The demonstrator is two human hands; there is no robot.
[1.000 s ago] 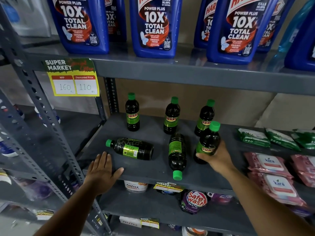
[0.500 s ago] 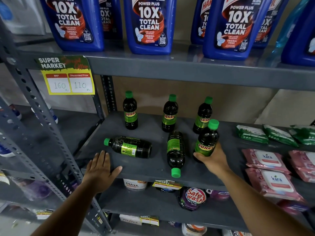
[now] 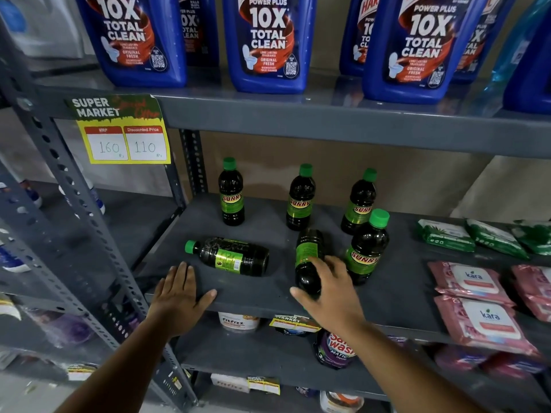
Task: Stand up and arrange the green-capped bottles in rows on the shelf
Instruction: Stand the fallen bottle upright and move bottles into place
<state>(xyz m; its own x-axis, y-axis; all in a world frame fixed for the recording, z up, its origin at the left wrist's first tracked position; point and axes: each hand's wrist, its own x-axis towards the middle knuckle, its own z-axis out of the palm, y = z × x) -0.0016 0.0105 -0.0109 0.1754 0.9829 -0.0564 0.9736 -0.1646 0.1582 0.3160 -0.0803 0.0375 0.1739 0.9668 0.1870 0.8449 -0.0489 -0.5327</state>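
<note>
Several dark green-capped bottles are on the grey middle shelf point(image 3: 396, 296). Three stand in a back row: left point(image 3: 231, 198), middle point(image 3: 299, 204), right point(image 3: 359, 207). A fourth bottle point(image 3: 368, 251) stands in front of the right one. One bottle point(image 3: 232, 257) lies on its side, cap to the left. Another lying bottle point(image 3: 308, 251) points its cap toward me; my right hand point(image 3: 331, 293) wraps its near end and hides the cap. My left hand point(image 3: 179, 296) rests flat on the shelf's front edge, fingers apart.
Green wipe packs point(image 3: 444, 235) and pink wipe packs point(image 3: 471, 281) fill the shelf's right side. Big blue cleaner bottles point(image 3: 268, 43) stand on the shelf above. A yellow price tag point(image 3: 125, 141) hangs on that shelf's edge, by the slotted upright point(image 3: 74, 204).
My right hand let go of the front standing bottle, which stays upright, and moved left onto the lying bottle in the middle. My left hand stayed on the shelf edge.
</note>
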